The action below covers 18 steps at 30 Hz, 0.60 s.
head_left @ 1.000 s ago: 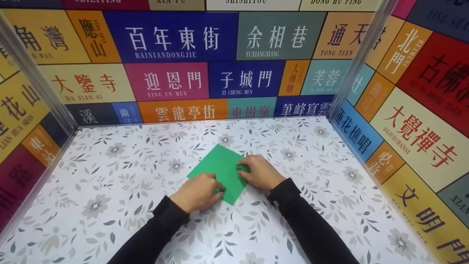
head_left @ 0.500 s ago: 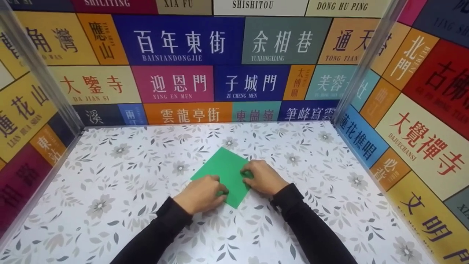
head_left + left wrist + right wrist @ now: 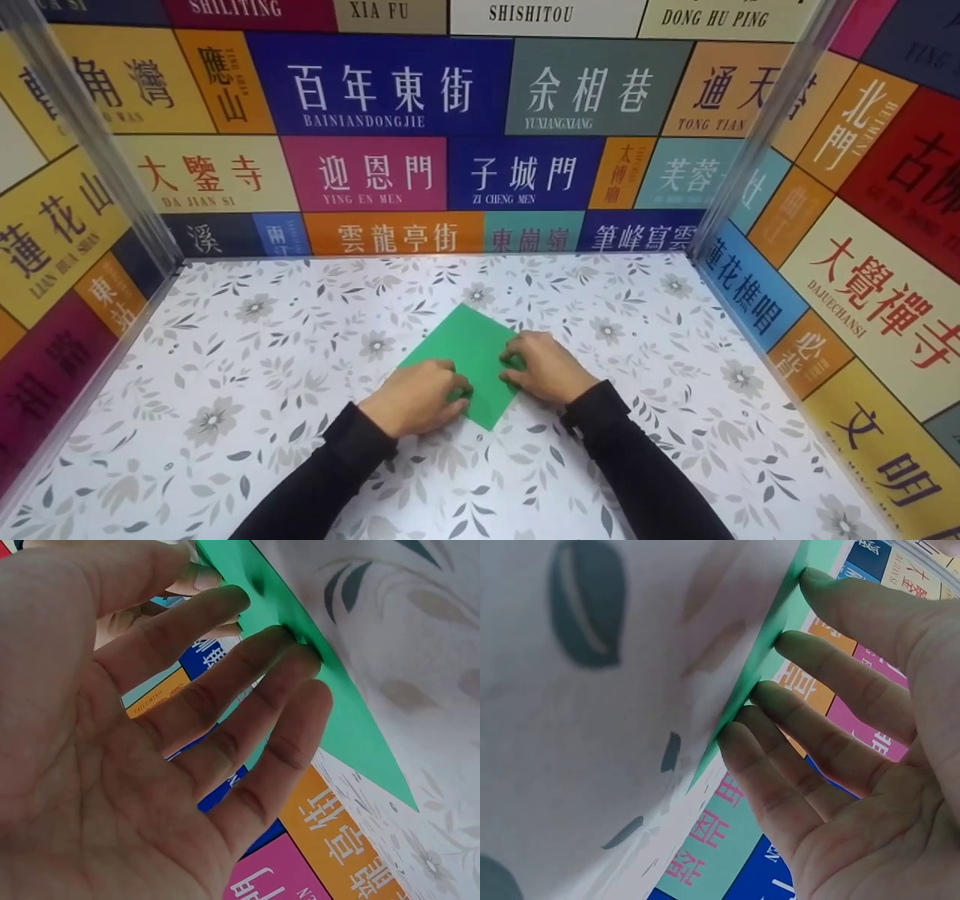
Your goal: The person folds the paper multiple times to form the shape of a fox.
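A green sheet of paper (image 3: 469, 341) lies flat on the patterned tabletop, turned so one corner points away from me and another toward me. My left hand (image 3: 420, 397) rests over its lower left side; in the left wrist view, bent, relaxed fingertips touch the paper (image 3: 360, 735). On the opposite side, my right hand (image 3: 551, 367) has its fingertips at the right corner. The right wrist view shows that hand (image 3: 855, 757) with fingers spread and fingertips pressing along the paper's edge. Both palms are raised, and the hands partly cover the sheet's left and right corners.
The tabletop (image 3: 300, 315) has a grey leaf and flower print. A back wall (image 3: 390, 90) with colourful printed blocks of lettering stands behind it. Similar side walls rise at the left (image 3: 45, 240) and right (image 3: 862, 247). Black sleeves cover both forearms.
The head view has shifted slightly, so the scene sits a little lower and further right. Both hands keep nearly the same places on the paper.
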Tool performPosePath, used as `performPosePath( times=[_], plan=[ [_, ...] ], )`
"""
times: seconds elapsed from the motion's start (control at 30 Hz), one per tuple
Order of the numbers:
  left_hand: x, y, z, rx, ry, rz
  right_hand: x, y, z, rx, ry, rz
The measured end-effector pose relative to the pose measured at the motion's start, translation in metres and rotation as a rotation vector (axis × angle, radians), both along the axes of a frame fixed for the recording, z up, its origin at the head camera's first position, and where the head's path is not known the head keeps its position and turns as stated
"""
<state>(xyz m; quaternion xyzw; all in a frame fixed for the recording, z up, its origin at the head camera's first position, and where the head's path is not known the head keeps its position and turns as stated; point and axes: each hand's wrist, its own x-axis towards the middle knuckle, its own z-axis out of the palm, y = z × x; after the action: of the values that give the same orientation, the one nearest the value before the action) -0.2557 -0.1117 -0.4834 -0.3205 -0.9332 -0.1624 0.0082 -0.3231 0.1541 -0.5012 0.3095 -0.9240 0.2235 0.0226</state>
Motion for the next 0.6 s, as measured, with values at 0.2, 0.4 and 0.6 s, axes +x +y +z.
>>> performPosePath(
  times=[0.2, 0.4, 0.6],
  plan=[
    [-0.005, -0.006, 0.000, 0.020, -0.018, 0.044, 0.001, 0.000, 0.001, 0.002, -0.012, 0.002],
    [-0.008, -0.007, -0.003, 0.014, -0.014, 0.049, 0.003, -0.001, 0.000, 0.015, -0.040, -0.002],
    [-0.011, -0.011, 0.000, 0.007, -0.038, 0.078, 0.005, -0.002, 0.002, 0.009, -0.023, 0.044]
  ],
)
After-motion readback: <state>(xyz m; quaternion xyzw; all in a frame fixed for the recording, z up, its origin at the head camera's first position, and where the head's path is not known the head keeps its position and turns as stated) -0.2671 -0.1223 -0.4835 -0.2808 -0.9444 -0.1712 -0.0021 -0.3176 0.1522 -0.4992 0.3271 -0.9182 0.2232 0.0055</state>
